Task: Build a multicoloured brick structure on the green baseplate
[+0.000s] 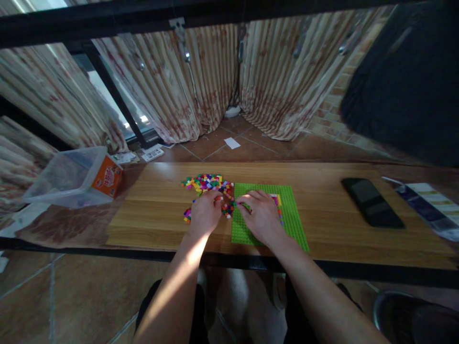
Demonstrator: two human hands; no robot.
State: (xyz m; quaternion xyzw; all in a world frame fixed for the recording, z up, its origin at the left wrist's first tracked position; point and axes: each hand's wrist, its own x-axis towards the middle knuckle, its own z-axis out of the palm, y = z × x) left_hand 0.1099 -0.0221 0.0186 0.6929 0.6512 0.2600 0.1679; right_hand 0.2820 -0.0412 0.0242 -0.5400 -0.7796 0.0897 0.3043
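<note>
Loose bricks (208, 182) lie in a spread on the surface (330, 205), left of the green plate (294, 220), with the stray ones reaching close to its left edge. On the plate, a row of coloured bricks shows past the right hand (263, 215); the rest of the layout is hidden under that hand. Left hand (206, 210) is over the near part of the spread, thumb and fingers curled close; cannot tell whether its grip is clamped on a brick. Right hand reaches across the plate to its left edge, thumb and forefinger nearly together beside small bricks; whether anything is pinched there is too small to tell. Step in hand, as judged: sorting and picking single bricks. Best done with fingertips only, taking each brick by opposite sides, studs up, the left hand thinning the heap so that one piece stands apart. Lifting the right wrist would uncover the row and spare it a knock. Edges: the plate's near edge sits close to the surface's front edge, so bricks swept towards the body could drop to the floor. Room: bare wood runs right of the plate up to the black device (373, 203), and left of the bricks towards the surface's end, with the clear tub (71, 169) beyond it.
</note>
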